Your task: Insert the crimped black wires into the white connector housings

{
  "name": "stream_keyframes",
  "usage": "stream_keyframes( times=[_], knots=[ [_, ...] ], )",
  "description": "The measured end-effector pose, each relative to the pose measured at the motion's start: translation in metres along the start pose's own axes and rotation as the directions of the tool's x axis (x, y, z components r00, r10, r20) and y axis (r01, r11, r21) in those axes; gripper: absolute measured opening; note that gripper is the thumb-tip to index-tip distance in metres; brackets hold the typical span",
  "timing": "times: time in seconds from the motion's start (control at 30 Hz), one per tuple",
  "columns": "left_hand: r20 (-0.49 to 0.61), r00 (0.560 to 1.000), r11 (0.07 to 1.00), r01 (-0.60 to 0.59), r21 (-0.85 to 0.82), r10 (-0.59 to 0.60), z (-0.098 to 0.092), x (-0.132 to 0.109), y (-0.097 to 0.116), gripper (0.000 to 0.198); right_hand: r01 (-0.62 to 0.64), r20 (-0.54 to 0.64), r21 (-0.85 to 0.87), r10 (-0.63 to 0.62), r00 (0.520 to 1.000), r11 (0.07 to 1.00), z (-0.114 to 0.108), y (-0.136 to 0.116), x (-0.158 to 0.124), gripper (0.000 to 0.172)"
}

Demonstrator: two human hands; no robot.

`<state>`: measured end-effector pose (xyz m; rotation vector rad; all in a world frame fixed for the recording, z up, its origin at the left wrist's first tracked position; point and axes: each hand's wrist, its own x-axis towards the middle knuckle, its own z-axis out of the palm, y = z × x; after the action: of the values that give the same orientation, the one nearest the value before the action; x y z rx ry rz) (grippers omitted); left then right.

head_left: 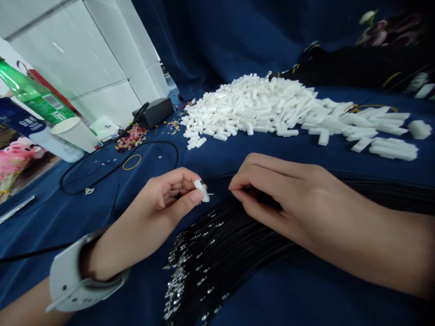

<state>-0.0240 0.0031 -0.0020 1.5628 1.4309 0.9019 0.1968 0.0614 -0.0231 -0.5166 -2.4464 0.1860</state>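
Observation:
My left hand (170,199) pinches a small white plastic connector housing (202,191) between thumb and fingers, with dark wire ends showing at its upper edge. My right hand (278,194) is closed in a pinch to the right of it, on what looks like a thin black wire. A tiny metal terminal (211,194) shows beside the housing, between the two hands; the wire behind it hardly stands out from the dark cloth. Below my hands lies a thick bundle of black wires (251,240) with shiny metal terminals (180,267) at the left ends.
A large heap of white connector housings (258,106) spreads across the blue cloth (142,271) behind my hands. To the left are a black box (154,113), a black cable (173,144), a yellow rubber band (132,162), small coloured pieces (131,137), a paper cup (76,133) and a green bottle (32,90).

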Motion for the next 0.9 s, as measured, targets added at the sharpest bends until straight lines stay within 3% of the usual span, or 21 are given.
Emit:
stream_keyframes(
  times=[0.37,0.67,0.9],
  knots=[
    [0.016,1.000,1.000,-0.009,0.020,0.008,-0.001,0.000,-0.001,0.003,0.045,0.052,-0.045,-0.043,0.998,0.998,0.001,-0.001,-0.001,0.019],
    [0.000,1.000,0.999,-0.006,0.034,0.006,0.002,-0.001,0.002,0.007,-0.016,0.064,-0.057,0.020,0.998,0.998,0.001,-0.001,-0.003,0.016],
    [-0.017,0.999,0.998,-0.031,0.057,0.032,0.011,-0.006,0.005,0.009,0.056,0.083,0.094,-0.063,0.994,0.994,0.004,0.003,-0.003,0.013]
  ],
)
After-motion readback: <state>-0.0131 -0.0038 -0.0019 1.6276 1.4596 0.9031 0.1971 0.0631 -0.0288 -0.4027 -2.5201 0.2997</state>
